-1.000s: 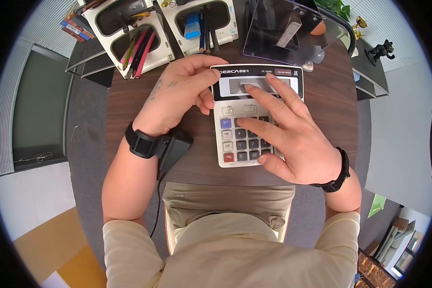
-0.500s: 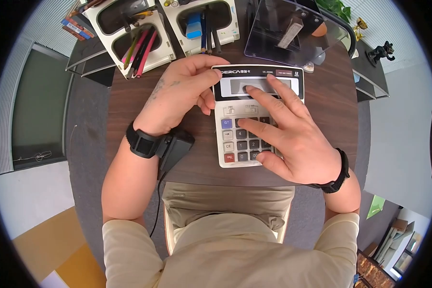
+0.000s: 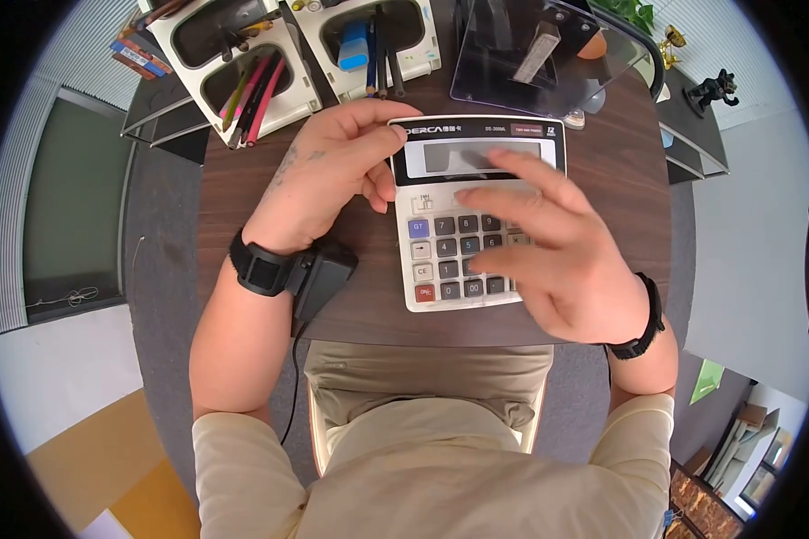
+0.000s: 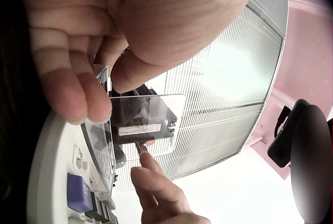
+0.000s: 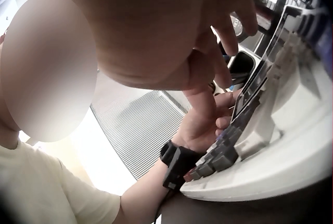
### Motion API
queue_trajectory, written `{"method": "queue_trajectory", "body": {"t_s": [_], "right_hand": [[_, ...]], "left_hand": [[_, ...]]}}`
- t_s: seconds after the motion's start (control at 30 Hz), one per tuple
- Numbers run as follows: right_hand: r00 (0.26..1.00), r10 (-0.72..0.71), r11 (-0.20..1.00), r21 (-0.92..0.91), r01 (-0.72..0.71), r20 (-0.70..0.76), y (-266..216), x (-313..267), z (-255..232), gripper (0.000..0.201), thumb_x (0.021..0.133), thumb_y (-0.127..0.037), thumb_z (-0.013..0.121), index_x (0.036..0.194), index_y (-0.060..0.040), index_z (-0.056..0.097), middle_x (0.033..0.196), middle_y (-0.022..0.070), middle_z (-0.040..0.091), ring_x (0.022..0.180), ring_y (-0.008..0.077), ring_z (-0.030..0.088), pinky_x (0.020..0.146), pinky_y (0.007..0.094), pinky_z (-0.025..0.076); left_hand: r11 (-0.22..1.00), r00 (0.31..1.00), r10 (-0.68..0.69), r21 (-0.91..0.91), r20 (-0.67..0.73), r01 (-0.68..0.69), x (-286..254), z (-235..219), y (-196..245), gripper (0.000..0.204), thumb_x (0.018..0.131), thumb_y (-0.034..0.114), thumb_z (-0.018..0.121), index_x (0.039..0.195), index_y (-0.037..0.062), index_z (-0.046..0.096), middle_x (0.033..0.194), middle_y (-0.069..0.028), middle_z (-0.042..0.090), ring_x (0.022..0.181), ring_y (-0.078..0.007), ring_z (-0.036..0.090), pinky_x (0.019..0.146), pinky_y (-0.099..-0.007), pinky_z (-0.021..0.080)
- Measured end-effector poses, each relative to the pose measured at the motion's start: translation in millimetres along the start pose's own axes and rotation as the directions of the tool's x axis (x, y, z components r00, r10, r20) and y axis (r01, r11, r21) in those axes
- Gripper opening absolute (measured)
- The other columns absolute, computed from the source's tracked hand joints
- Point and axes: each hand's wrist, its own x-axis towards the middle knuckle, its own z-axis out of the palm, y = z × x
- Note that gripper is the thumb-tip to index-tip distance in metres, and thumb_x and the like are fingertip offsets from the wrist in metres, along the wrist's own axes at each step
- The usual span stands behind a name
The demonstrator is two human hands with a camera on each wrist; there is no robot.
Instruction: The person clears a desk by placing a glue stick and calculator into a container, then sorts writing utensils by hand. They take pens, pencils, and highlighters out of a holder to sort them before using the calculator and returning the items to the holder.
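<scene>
A white desktop calculator (image 3: 469,199) with a black-framed display lies tilted slightly on the dark wooden desk, face up. Its upper left corner is gripped by my left hand (image 3: 326,171), the thumb on the face and the index finger round the top edge. In the left wrist view this hand's fingertips (image 4: 73,112) are right at the calculator's side, near the blue GT key (image 4: 79,193). Above the keypad's right half is my right hand (image 3: 571,260), slightly blurred, its fingers loosely bent and spread over the keys. The right wrist view shows those fingers above the key rows (image 5: 223,154).
Two white organizers (image 3: 307,101) with pencils and a blue highlighter stand at the back left. A clear acrylic holder (image 3: 512,67) stands behind the calculator. A black wrist device (image 3: 322,286) on my left forearm trails a cable over the desk's front edge.
My right hand has lifted from the keypad and drawn back to the right, its fingers bending, which uncovers more keys and display. The left hand keeps its grip on the corner.
</scene>
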Motion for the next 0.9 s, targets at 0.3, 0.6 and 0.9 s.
{"method": "queue_trajectory", "body": {"t_s": [0.3,0.6,0.9], "right_hand": [[0.993,-0.032,0.999,-0.024,0.035,0.118,-13,0,3,0.019,0.064,-0.009,0.069,0.082,-0.0087,0.072,0.131,0.0136,0.057,0.135,0.0419,0.04,0.108,0.0577,0.038],[0.997,-0.004,0.995,-0.104,-0.004,-0.076,-1,0,-8,0.025,0.064,0.007,0.059,0.083,-0.0039,0.071,0.122,0.0161,0.064,0.129,0.0439,0.047,0.101,0.0488,0.044],[0.99,0.065,0.986,-0.146,-0.083,-0.127,-2,2,-6,0.025,0.065,0.007,0.057,0.083,-0.0031,0.07,0.121,0.0165,0.064,0.129,0.0439,0.048,0.101,0.047,0.043]], "left_hand": [[1.0,1.0,0.002,-0.027,0.001,-0.002,0,-1,0,0.029,0.099,0.013,0.054,0.124,0.0001,0.06,0.092,-0.0044,0.068,0.058,-0.0068,0.06,0.049,-0.0208,0.05],[1.0,1.0,-0.004,-0.001,-0.015,0.004,0,0,0,0.029,0.099,0.013,0.054,0.125,0.0001,0.06,0.09,-0.0039,0.067,0.058,-0.0066,0.06,0.049,-0.021,0.049],[1.0,1.0,-0.006,-0.009,-0.01,0.006,-1,-1,1,0.029,0.099,0.013,0.054,0.125,0.0001,0.06,0.088,-0.0032,0.067,0.057,-0.0062,0.059,0.049,-0.021,0.049]]}}
